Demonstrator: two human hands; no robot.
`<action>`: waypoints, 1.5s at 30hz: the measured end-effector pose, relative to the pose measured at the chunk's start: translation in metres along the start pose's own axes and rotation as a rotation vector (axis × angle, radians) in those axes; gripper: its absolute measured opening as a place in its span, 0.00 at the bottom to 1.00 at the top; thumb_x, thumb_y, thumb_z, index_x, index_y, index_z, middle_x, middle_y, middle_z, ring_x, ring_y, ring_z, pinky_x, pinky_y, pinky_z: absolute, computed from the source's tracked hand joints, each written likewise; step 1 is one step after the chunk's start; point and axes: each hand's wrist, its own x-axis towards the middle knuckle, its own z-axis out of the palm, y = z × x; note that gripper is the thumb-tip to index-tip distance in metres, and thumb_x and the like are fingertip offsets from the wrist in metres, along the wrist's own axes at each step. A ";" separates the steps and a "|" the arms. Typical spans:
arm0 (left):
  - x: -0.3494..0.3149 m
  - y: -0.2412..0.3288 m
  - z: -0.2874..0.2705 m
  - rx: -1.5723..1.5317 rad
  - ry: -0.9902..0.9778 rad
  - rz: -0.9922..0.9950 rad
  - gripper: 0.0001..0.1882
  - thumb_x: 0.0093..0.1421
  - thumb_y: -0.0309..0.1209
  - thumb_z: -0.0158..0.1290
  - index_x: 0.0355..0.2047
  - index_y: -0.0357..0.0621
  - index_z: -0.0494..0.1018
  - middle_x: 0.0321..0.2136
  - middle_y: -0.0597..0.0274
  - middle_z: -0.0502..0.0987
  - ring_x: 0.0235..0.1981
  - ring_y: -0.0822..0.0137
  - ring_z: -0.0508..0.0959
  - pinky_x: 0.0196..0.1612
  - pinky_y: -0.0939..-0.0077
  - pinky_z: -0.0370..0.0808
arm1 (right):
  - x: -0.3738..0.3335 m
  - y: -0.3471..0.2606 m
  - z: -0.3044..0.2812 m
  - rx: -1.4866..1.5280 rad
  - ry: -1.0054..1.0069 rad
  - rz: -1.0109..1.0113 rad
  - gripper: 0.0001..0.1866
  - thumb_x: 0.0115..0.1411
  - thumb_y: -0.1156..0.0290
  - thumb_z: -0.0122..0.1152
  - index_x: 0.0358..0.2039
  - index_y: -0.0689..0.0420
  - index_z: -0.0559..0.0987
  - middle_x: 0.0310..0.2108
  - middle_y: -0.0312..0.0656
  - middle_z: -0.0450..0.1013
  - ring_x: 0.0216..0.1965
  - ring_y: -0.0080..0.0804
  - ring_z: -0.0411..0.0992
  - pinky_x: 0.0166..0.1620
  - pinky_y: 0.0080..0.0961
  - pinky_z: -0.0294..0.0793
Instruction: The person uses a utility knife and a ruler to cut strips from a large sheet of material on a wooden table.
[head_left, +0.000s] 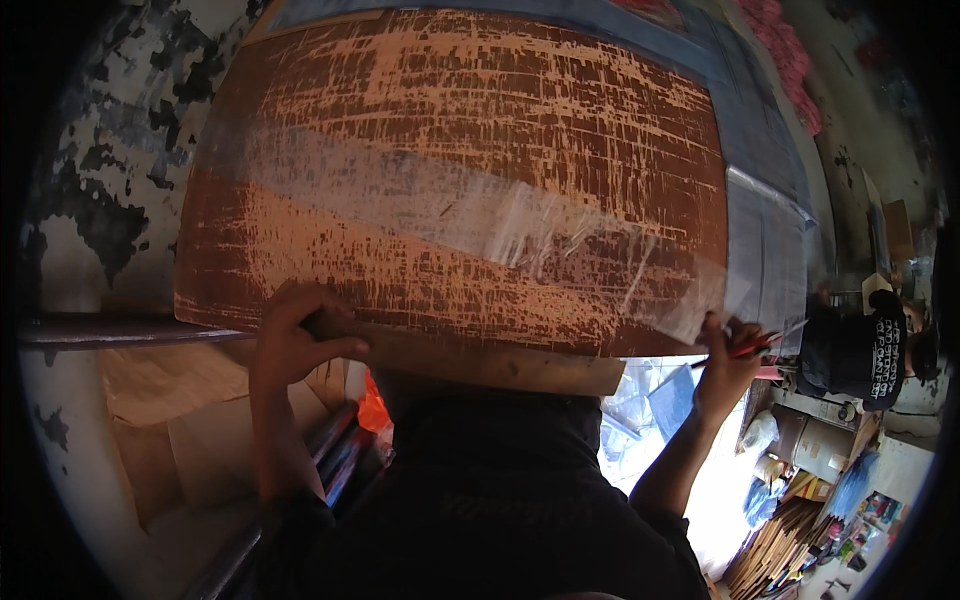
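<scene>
A worn brown table top point(450, 90), scratched through to orange, lies in front of me. A strip of clear plastic film point(500, 225) stretches slantwise across it, from the upper left to the lower right. My left hand point(300, 325) rests at the near edge, thumb stretched out and fingers partly bent over the surface; nothing shows in it. Beside that thumb runs a flat wooden strip point(490, 365) along the edge. At the near right corner, my right hand point(732, 360) is closed on red-handled scissors point(755, 346), blade pointing right. Its fingertips are close to the film's end.
Folded clear plastic sheeting point(765, 225) lies right of the table top. A person in a black shirt point(850, 345) is at the far right. Wooden sticks point(775, 550) are bundled at the lower right. Brown cardboard point(190, 430) stands at lower left, near an orange bag point(374, 408).
</scene>
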 end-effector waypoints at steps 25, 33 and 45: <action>0.098 -0.052 0.001 0.142 0.503 -0.101 0.30 0.55 0.40 0.78 0.54 0.42 0.81 0.60 0.46 0.75 0.67 0.45 0.74 0.70 0.48 0.73 | 0.213 -0.021 -0.014 0.398 -0.059 -0.366 0.19 0.73 0.78 0.69 0.39 0.50 0.64 0.47 0.45 0.82 0.46 0.34 0.83 0.54 0.33 0.82; 0.143 -0.140 -0.106 0.389 0.071 -0.020 0.59 0.45 0.43 0.83 0.75 0.40 0.70 0.79 0.44 0.65 0.80 0.45 0.62 0.80 0.54 0.62 | 0.238 -0.018 -0.033 0.360 0.007 -0.418 0.19 0.73 0.74 0.71 0.39 0.50 0.64 0.48 0.45 0.83 0.46 0.35 0.84 0.54 0.35 0.84; 0.148 -0.132 -0.121 0.164 -0.014 -0.021 0.26 0.57 0.30 0.76 0.54 0.39 0.81 0.55 0.56 0.84 0.59 0.59 0.82 0.64 0.63 0.76 | 0.280 -0.033 -0.022 0.383 0.144 -0.359 0.17 0.72 0.72 0.73 0.40 0.52 0.68 0.48 0.46 0.83 0.50 0.38 0.86 0.56 0.37 0.84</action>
